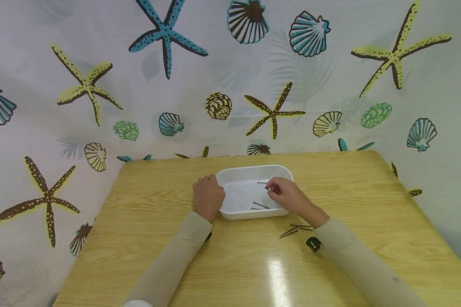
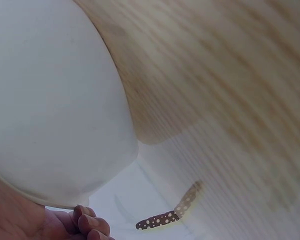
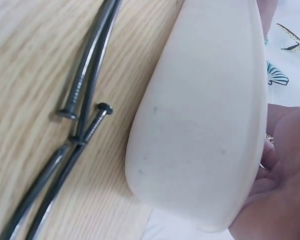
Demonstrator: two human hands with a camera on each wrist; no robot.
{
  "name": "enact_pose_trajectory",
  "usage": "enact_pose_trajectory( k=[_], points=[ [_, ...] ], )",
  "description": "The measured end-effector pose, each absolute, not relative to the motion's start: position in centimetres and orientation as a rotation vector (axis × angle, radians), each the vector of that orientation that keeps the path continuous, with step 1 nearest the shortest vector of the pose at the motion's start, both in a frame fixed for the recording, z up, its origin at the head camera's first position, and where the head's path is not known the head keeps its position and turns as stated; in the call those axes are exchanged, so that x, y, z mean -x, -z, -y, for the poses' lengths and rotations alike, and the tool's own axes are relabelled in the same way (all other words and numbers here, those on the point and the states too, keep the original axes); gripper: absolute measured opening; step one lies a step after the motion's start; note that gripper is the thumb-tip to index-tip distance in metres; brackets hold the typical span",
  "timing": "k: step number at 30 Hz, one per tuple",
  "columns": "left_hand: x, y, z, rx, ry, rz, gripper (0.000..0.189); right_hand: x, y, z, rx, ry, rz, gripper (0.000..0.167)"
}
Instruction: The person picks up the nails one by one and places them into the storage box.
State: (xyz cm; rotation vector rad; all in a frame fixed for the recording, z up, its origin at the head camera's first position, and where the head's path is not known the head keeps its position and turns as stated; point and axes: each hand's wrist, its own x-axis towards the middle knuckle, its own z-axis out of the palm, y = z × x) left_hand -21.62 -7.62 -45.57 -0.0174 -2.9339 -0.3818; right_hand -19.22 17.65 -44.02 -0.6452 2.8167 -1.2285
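A white plastic tray sits on the table, with several dark nails lying inside. My left hand holds the tray's left end, its fingers curled at the rim; the left wrist view shows these fingers beside the tray wall. Over the tray's right side, my right hand pinches a nail, only its dark end showing at the fingertips. In the right wrist view the tray wall covers part of that hand.
Several loose nails lie crossed on the table in front of the tray's right end, near the right wrist; they appear large in the right wrist view. The wooden table ends at a curtain printed with starfish and shells.
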Motion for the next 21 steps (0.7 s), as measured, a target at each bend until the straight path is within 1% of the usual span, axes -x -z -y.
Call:
enact_pose_trajectory(
  k=[21],
  points=[
    [21.6, 45.5, 7.7, 0.027, 0.377, 2.949, 0.021, 21.0, 44.9, -16.2, 0.665, 0.863, -2.759, 0.010]
  ],
)
